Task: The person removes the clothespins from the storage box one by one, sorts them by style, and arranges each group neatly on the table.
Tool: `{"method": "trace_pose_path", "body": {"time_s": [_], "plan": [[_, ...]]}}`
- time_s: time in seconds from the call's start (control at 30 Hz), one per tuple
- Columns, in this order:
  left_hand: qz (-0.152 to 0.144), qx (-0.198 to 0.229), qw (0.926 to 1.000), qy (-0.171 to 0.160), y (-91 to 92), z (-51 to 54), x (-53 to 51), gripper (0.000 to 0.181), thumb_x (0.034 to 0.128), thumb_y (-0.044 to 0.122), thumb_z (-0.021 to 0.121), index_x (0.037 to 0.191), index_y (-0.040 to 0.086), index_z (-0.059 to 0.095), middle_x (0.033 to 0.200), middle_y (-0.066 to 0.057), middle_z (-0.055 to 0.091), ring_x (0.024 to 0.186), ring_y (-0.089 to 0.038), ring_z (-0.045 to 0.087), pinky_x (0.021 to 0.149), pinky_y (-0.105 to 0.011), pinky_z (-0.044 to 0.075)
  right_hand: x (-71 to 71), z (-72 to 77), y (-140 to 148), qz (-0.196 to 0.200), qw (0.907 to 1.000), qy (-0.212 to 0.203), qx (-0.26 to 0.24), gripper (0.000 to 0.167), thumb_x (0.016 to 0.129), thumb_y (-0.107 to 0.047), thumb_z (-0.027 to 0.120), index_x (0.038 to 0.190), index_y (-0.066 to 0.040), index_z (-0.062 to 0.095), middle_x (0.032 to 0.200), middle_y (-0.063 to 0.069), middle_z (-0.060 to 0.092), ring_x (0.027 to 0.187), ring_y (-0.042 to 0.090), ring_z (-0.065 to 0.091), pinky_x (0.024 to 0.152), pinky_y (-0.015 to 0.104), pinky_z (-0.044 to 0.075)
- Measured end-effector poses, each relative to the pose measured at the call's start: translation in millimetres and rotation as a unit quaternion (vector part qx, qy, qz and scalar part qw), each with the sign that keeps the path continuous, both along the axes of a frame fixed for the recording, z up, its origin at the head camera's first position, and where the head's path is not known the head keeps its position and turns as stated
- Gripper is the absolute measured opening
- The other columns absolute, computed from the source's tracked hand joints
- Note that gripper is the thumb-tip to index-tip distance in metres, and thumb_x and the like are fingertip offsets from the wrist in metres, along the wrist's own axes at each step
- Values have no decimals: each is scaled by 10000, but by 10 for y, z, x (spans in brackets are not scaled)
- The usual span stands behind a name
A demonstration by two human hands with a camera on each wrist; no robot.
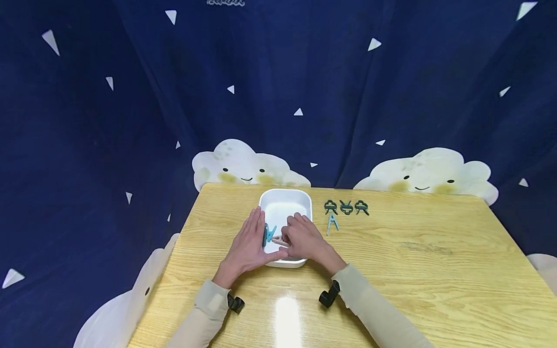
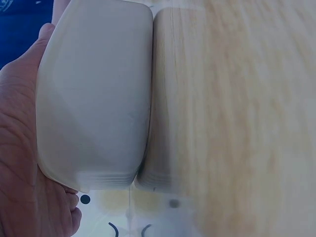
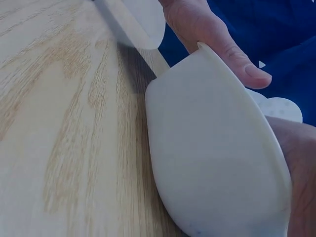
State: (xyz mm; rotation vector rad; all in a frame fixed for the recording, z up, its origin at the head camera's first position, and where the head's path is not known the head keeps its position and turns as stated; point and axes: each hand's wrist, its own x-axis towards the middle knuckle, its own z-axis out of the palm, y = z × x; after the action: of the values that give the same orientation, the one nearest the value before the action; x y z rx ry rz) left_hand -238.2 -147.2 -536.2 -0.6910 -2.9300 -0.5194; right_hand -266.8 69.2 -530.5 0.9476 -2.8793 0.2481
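A white plastic basin (image 1: 283,195) stands on the wooden table. My left hand (image 1: 248,240) lies along its left wall, fingers straight and the thumb stretched across the near end; the left wrist view shows the palm beside the wall. A light blue clothespin (image 1: 271,234) and a dark teal clip (image 1: 265,236) are at the basin's left side, close to those fingers. Over the basin's right side, my right hand (image 1: 302,238) has curled fingers and holds a pinkish clothespin (image 1: 278,239), whose end points left toward the blue one. The fingers hide the rest of it.
Right of the basin lie dark green clips (image 1: 345,207) in a row, with another light blue clothespin (image 1: 332,223) below them. The wooden table (image 1: 417,270) reaches far to the right. A dark blue curtain (image 1: 278,63) with clouds hangs behind its back edge.
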Motion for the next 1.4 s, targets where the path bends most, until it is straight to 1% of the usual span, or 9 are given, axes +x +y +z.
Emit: {"method": "trace_pose_path", "body": {"time_s": [0.13,0.33,0.47,0.6,0.73,0.9,1.17,1.27,1.4], "plan": [[16,-50,10000,-16,-4,6,-1,1359,796,923,530,1650,-34,81,1746,-191,17,1619,-325,52,1307,-426,118,-2,5,-5,-20,9998,170,62,332,782,-453,837,811,-200,624,835,-47,453,844,191,383,757,321,344],[40,-71,9999,-71,-1,-18,-14,1363,792,932,516,1652,-27,74,1749,-179,-3,1621,-320,42,1308,-430,113,22,7,-31,-393,9986,253,249,371,811,-436,791,654,-198,554,829,1,456,859,236,402,794,366,385],[49,-111,9999,-119,-4,-14,-12,1368,789,941,505,1655,-17,55,1751,-173,-16,1622,-306,22,1309,-431,106,37,17,-45,-608,9977,107,295,422,867,-485,771,639,-189,574,847,15,486,893,244,420,827,379,400],[37,-119,9999,-21,-5,-6,-11,1368,789,940,507,1651,-28,70,1748,-188,7,1620,-325,53,1308,-436,120,39,20,-49,-581,9981,-13,219,496,880,-590,754,653,-184,580,860,15,518,904,243,443,835,391,411],[28,-82,10000,36,-1,1,-10,1369,788,932,523,1648,-40,89,1745,-199,18,1617,-336,70,1306,-439,133,32,10,-39,-468,9982,106,371,553,801,-681,756,642,-191,553,820,5,510,866,244,449,799,389,407],[19,-104,9999,44,4,-2,-12,1375,784,942,511,1646,-46,94,1740,-217,33,1617,-338,65,1306,-434,133,11,-2,-29,-386,9961,171,776,529,774,-659,754,595,-205,549,791,-3,506,857,242,448,770,382,388],[-21,-46,9999,126,7,-28,-3,1374,789,961,467,1645,-53,113,1737,-228,62,1617,-333,73,1304,-452,157,36,-2,-23,-483,9985,-210,163,533,898,-652,699,551,-255,625,776,-44,567,877,222,471,849,398,423],[-17,-36,9999,123,5,-32,-2,1373,789,962,464,1645,-54,115,1740,-219,52,1618,-329,66,1304,-456,159,45,5,-24,-472,9988,-97,10,562,875,-725,674,621,-226,624,803,-40,563,876,220,481,833,395,436],[9,15,10000,63,4,-30,-4,1370,787,949,493,1649,-44,105,1745,-197,29,1620,-320,47,1303,-451,152,40,0,-27,-532,9984,180,-14,677,761,-814,708,879,-148,676,887,1,559,897,234,475,820,385,440]]}}
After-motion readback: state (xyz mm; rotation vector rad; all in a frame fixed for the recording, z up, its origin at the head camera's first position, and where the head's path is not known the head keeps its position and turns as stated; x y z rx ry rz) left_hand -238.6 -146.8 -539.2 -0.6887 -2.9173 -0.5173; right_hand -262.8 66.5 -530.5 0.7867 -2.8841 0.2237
